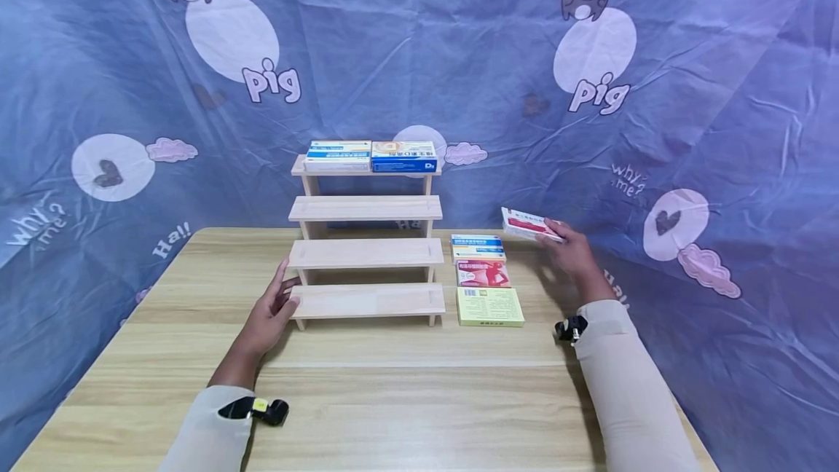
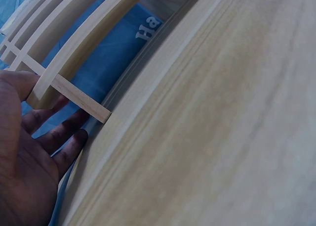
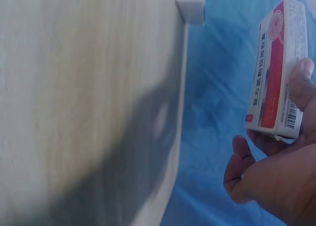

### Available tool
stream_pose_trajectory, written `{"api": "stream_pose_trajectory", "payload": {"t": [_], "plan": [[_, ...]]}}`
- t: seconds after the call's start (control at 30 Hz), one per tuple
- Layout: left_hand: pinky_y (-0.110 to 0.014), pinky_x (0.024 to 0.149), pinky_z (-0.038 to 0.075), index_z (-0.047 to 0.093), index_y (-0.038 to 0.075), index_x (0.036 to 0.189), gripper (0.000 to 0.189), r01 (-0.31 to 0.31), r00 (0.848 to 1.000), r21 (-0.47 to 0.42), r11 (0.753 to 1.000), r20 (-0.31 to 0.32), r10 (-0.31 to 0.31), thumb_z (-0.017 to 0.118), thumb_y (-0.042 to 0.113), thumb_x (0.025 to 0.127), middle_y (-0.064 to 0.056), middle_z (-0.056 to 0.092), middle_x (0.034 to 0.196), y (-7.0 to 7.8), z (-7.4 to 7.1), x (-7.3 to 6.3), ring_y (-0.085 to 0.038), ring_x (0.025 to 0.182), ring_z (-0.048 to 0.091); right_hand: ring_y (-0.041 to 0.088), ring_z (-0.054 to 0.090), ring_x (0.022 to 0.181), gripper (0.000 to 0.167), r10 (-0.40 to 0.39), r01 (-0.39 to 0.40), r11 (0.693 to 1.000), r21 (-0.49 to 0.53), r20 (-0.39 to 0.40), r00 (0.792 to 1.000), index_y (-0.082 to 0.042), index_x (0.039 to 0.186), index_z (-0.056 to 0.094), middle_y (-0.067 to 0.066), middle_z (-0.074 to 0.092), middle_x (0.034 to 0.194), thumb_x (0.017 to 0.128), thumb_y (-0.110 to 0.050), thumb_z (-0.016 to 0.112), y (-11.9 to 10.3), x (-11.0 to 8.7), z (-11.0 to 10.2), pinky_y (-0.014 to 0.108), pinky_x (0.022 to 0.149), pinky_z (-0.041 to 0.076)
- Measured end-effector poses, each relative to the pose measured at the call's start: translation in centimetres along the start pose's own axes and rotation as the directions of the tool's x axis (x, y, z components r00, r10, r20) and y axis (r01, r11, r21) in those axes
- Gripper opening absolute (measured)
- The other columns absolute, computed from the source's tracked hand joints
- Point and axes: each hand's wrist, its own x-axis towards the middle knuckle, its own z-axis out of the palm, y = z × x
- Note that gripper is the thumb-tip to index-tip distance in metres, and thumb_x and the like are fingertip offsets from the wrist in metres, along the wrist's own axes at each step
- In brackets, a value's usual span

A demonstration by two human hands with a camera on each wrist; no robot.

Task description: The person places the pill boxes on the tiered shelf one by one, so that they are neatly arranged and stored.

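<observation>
A white medicine box with a red band (image 1: 524,224) is held at its right end by my right hand (image 1: 572,246), raised above the back right of the table. In the right wrist view, the thumb lies on the side of this box (image 3: 276,67). My left hand (image 1: 270,313) holds the left end of a pale wooden four-step rack (image 1: 367,302). The left wrist view has the thumb against the end of the lowest step (image 2: 47,82) and the other fingers behind and below it. Two medicine boxes, one blue and white (image 1: 338,156), one marked D (image 1: 403,156), lie on the top step.
Right of the rack, a blue-and-white box (image 1: 477,247), a red box (image 1: 483,273) and a yellow-green box (image 1: 489,307) lie in a column on the wooden table (image 1: 419,406). A blue patterned cloth (image 1: 419,42) hangs behind the table and along its sides.
</observation>
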Motion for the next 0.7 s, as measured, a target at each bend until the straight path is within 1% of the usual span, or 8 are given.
{"api": "stream_pose_trajectory", "payload": {"t": [0.07, 0.13, 0.3, 0.33, 0.43, 0.53, 0.67, 0.7], "plan": [[-0.005, 0.097, 0.047, 0.003, 0.018, 0.178, 0.078, 0.006, 1.000, -0.003, 1.000, -0.002, -0.006, 0.051, 0.016, 0.117, -0.035, 0.047, 0.163, 0.0, 0.0, 0.0, -0.014, 0.135, 0.062, 0.051, 0.026, 0.165, 0.063, -0.010, 0.010, 1.000, 0.011, -0.004, 1.000, -0.006, 0.163, 0.047, 0.029, 0.032, 0.175, 0.106, -0.016, 0.073, -0.5, -0.1, 0.2, 0.059, 0.136, 0.020], [-0.005, 0.097, 0.046, 0.002, 0.020, 0.178, 0.078, 0.011, 1.000, 0.000, 1.000, 0.002, -0.011, 0.051, 0.017, 0.117, -0.034, 0.047, 0.164, -0.1, -0.1, 0.0, -0.016, 0.135, 0.061, 0.051, 0.025, 0.165, 0.063, -0.012, 0.012, 1.000, 0.019, -0.010, 1.000, -0.006, 0.162, 0.048, 0.031, 0.030, 0.176, 0.106, -0.016, 0.074, -0.9, -0.3, 0.4, 0.059, 0.137, 0.019], [-0.004, 0.098, 0.045, 0.001, 0.024, 0.178, 0.078, 0.007, 1.000, -0.007, 1.000, 0.006, -0.007, 0.049, 0.016, 0.118, -0.034, 0.046, 0.164, -0.3, 0.0, 0.1, -0.051, 0.143, 0.054, 0.055, 0.015, 0.167, 0.065, 0.008, -0.008, 1.000, 0.009, 0.001, 1.000, -0.010, 0.164, 0.047, 0.034, 0.016, 0.178, 0.106, -0.021, 0.075, -2.3, -0.6, 0.6, 0.060, 0.138, 0.013], [-0.004, 0.098, 0.045, 0.001, 0.024, 0.178, 0.078, 0.004, 1.000, -0.008, 1.000, 0.006, -0.004, 0.049, 0.016, 0.118, -0.034, 0.046, 0.164, -0.4, 0.0, 0.1, -0.048, 0.143, 0.055, 0.055, 0.014, 0.167, 0.066, 0.011, -0.011, 1.000, 0.006, 0.004, 1.000, -0.010, 0.164, 0.046, 0.034, 0.014, 0.178, 0.106, -0.022, 0.075, -2.6, -0.6, 0.7, 0.061, 0.138, 0.012], [-0.004, 0.098, 0.045, 0.001, 0.024, 0.178, 0.078, -0.004, 1.000, -0.014, 1.000, 0.008, 0.005, 0.050, 0.016, 0.118, -0.035, 0.046, 0.164, -0.4, 0.0, 0.1, -0.016, 0.137, 0.064, 0.053, 0.013, 0.168, 0.066, 0.009, -0.009, 1.000, 0.009, 0.003, 1.000, -0.012, 0.164, 0.047, 0.032, 0.014, 0.179, 0.106, -0.022, 0.075, -3.4, -0.8, 0.9, 0.061, 0.138, 0.012], [-0.004, 0.098, 0.045, 0.001, 0.024, 0.178, 0.078, -0.005, 1.000, -0.021, 1.000, 0.011, 0.006, 0.050, 0.016, 0.118, -0.035, 0.045, 0.164, -0.4, 0.0, 0.1, -0.017, 0.138, 0.063, 0.052, 0.014, 0.168, 0.065, -0.008, 0.008, 1.000, 0.017, -0.015, 1.000, -0.011, 0.163, 0.049, 0.032, 0.017, 0.179, 0.105, -0.020, 0.075, -4.1, -1.0, 1.2, 0.060, 0.138, 0.014], [-0.003, 0.098, 0.044, 0.000, 0.024, 0.178, 0.078, -0.002, 1.000, -0.023, 1.000, 0.013, 0.002, 0.049, 0.016, 0.118, -0.035, 0.045, 0.165, -0.3, -0.1, 0.1, -0.055, 0.145, 0.050, 0.050, 0.020, 0.167, 0.063, -0.030, 0.031, 0.999, 0.033, -0.053, 0.998, -0.009, 0.161, 0.052, 0.030, 0.025, 0.177, 0.104, -0.017, 0.077, -5.1, -1.2, 1.8, 0.058, 0.137, 0.018], [-0.004, 0.099, 0.044, 0.000, 0.024, 0.178, 0.078, -0.002, 1.000, -0.020, 1.000, 0.012, 0.002, 0.049, 0.016, 0.118, -0.035, 0.045, 0.165, -0.3, -0.1, 0.1, -0.052, 0.145, 0.052, 0.049, 0.022, 0.167, 0.062, -0.034, 0.037, 0.999, 0.036, -0.062, 0.997, -0.009, 0.160, 0.053, 0.030, 0.027, 0.177, 0.104, -0.016, 0.077, -5.3, -1.3, 2.0, 0.058, 0.137, 0.019]]}}
